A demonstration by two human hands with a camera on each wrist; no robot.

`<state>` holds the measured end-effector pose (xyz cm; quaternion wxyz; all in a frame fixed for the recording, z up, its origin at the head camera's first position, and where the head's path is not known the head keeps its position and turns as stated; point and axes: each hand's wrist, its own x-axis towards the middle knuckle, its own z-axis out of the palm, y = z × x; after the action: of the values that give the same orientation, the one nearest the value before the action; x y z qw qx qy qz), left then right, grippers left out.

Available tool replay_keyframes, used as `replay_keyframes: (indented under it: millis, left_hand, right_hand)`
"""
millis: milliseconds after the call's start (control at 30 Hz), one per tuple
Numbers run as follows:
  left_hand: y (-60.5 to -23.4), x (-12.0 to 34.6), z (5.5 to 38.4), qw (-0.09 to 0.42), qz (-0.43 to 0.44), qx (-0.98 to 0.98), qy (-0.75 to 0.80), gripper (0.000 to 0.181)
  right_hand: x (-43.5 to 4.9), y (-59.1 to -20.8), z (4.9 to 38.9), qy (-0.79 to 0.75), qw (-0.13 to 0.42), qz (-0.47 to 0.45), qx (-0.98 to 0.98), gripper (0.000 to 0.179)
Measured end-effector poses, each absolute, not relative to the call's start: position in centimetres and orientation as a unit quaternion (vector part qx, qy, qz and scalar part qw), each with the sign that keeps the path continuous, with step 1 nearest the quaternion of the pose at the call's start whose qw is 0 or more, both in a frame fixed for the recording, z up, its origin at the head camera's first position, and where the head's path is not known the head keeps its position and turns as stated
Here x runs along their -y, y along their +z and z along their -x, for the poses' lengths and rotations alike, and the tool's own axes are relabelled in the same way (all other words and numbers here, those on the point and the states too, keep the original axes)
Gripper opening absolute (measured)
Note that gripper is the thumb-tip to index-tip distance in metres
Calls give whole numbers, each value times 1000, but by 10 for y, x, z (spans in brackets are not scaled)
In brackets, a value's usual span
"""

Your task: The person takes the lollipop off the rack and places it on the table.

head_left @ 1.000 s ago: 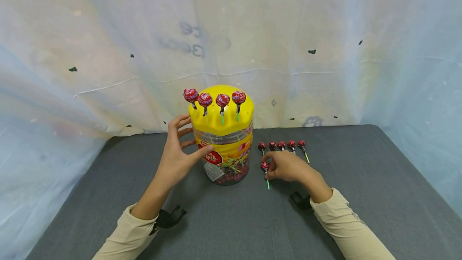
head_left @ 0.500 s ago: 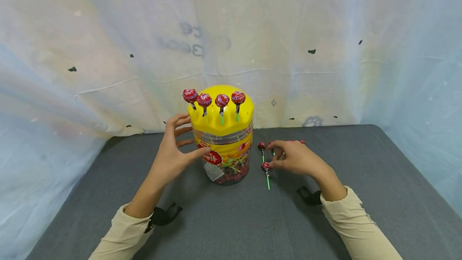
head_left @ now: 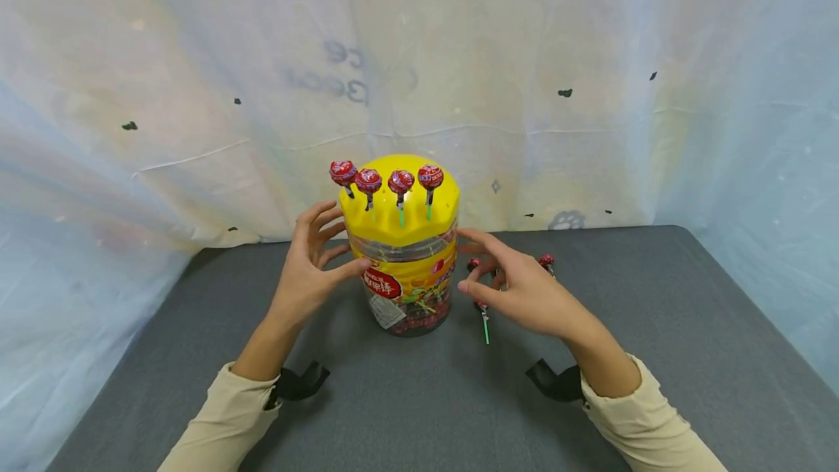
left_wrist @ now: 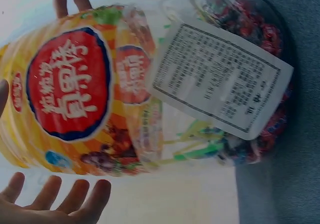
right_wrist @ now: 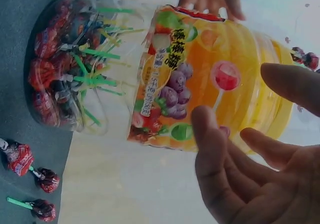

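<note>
In the head view, the right hand (head_left: 524,293) hides much of the row of round, red-wrapped lollipops (head_left: 547,261); the bottom edge cuts off both beige fabric sleeves (head_left: 219,421). Fine print on the white rectangular paper label (left_wrist: 220,82) is too blurred to read. The left wrist view crops the left hand (head_left: 311,268).

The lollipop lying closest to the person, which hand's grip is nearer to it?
Right. The right-hand grip is raised close by, partly hiding the lollipop in the head view. The left-hand grip is farther off, at the jar's left side.
</note>
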<state>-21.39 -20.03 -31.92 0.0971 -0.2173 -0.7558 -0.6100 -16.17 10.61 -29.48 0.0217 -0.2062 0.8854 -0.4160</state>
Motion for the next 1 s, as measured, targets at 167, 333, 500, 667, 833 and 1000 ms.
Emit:
replay_keyframes:
  millis: [167, 333, 500, 667, 833, 1000]
  left_hand:
    - [-324, 200, 218, 78, 235, 747, -617, 93]
    - [-323, 197, 219, 82, 239, 750, -611, 91]
    - [-319, 194, 216, 87, 229, 760, -601, 91]
    - [-316, 190, 211, 93, 218, 768, -595, 92]
    - [-312, 188, 205, 102, 204, 776, -588, 90]
    - [-312, 184, 196, 125, 178, 779, -588, 89]
  right_hand:
    - [-105, -294, 159, -429, 33, 210, -878, 69]
    - [-107, -294, 158, -440, 32, 196, -876, 69]
    - [-109, -296, 158, -440, 26, 186, -878, 72]
    - [-112, -300, 159, -450, 25, 188, -872, 74]
    - [-112, -303, 161, -461, 26, 186, -867, 73]
    - [-108, -307, 166, -456, 19, 197, -868, 74]
